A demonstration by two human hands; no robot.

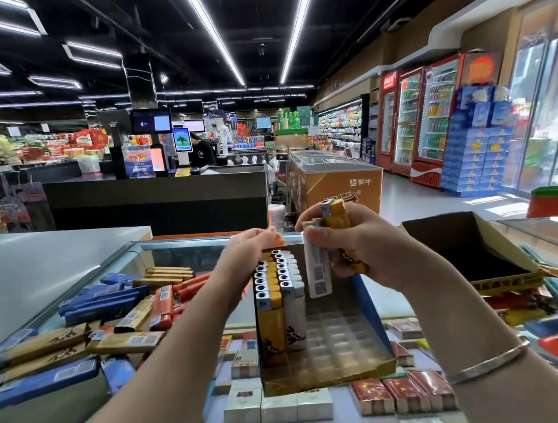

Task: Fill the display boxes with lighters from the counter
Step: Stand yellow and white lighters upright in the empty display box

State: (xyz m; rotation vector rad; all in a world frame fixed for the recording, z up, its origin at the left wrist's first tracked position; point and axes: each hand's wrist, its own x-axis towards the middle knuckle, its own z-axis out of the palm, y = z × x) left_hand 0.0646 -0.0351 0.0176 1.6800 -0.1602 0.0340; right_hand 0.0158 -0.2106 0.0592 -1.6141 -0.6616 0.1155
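Lighters [340, 236], a yellow bunch plus one white, pinched in the right hand [350, 248] at mid frame, standing up, just above the display box [379, 324]. Open slots straight below, right of the two filled rows [278, 280]. Left hand [247, 249] curled over the back of those rows, steadying. More loose lighters [108, 308] piled on the glass table [188, 248] at lower left. Empty box [464, 247] at right. Nothing blocking the way down.
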